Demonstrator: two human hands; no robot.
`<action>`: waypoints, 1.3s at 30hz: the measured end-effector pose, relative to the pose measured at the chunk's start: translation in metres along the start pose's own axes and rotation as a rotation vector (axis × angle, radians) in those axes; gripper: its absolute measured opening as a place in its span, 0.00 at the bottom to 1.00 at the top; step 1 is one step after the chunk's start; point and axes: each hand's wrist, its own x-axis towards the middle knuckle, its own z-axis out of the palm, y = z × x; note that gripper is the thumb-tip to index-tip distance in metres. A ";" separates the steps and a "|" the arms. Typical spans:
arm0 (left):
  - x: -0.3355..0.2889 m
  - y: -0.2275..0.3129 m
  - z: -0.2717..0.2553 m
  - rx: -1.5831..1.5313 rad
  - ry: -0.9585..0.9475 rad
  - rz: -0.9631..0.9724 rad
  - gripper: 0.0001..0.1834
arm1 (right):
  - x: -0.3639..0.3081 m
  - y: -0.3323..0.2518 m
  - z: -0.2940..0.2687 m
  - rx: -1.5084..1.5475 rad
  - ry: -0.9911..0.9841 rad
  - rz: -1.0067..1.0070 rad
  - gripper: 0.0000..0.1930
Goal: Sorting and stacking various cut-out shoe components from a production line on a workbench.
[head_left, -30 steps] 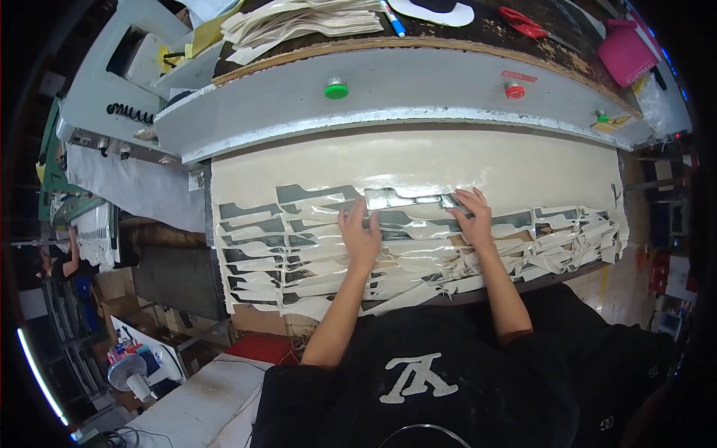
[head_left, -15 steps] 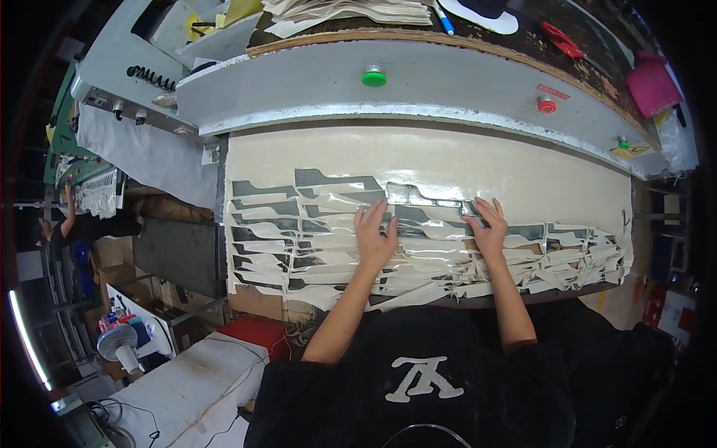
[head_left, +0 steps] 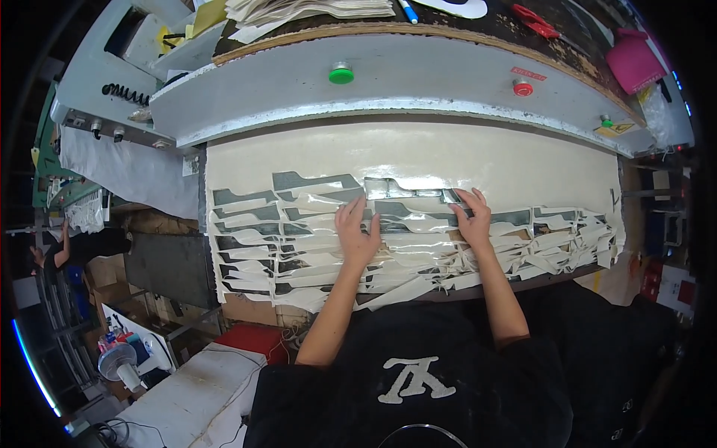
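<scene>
A narrow metal cutting die (head_left: 407,188) with a stepped outline lies on a cream sheet (head_left: 478,145), along the upper border of the cut-out area. At its left end, the fingertips of my left hand (head_left: 358,231) touch or nearly touch the metal. That hand is open, thumb spread from the fingers, palm over the cut strips. My right hand (head_left: 474,222) has its thumb and fingers around the die's right end. Dark gaps of the same long shape (head_left: 314,181) run in rows to the left, with thin cream strips (head_left: 246,265) between them.
Beyond the sheet spans a grey machine beam with a green button (head_left: 341,73) and a red button (head_left: 523,88). On the ledge above lie stacked cream pieces (head_left: 306,13), a blue pen (head_left: 408,10) and red-handled scissors (head_left: 534,21). Tangled offcuts (head_left: 553,250) cover the sheet's near right.
The whole view has shifted, so the scene sits slightly further left and higher. My hands and the die keep nearly the same places on the sheet.
</scene>
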 end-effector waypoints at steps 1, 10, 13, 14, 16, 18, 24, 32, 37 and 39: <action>0.000 0.000 0.000 -0.001 -0.003 0.001 0.28 | 0.000 0.000 0.000 -0.008 0.004 -0.010 0.17; 0.002 0.003 -0.001 0.012 0.006 -0.004 0.28 | 0.003 -0.007 0.002 -0.048 0.039 -0.084 0.19; 0.003 0.010 0.000 -0.013 0.032 -0.036 0.26 | 0.002 -0.004 0.002 -0.056 0.056 -0.082 0.20; 0.003 0.011 0.001 -0.026 0.043 -0.039 0.26 | 0.001 -0.003 0.002 -0.051 0.049 -0.087 0.20; 0.003 0.009 0.000 -0.035 0.058 -0.047 0.25 | 0.001 -0.002 0.003 -0.059 0.047 -0.076 0.20; 0.001 0.005 -0.001 -0.023 0.037 0.013 0.27 | 0.002 -0.002 0.005 -0.060 0.046 -0.085 0.19; 0.003 0.006 -0.004 -0.002 0.036 -0.020 0.28 | 0.004 -0.002 0.007 -0.096 0.037 -0.102 0.19; 0.003 0.007 -0.007 -0.017 0.020 -0.010 0.28 | 0.004 -0.003 0.009 -0.081 0.048 -0.093 0.18; 0.003 0.007 -0.008 -0.030 0.007 -0.020 0.28 | 0.004 0.000 0.009 -0.085 0.034 -0.087 0.18; 0.003 0.008 -0.008 -0.024 0.011 -0.029 0.28 | 0.003 0.003 0.010 -0.098 0.039 -0.094 0.18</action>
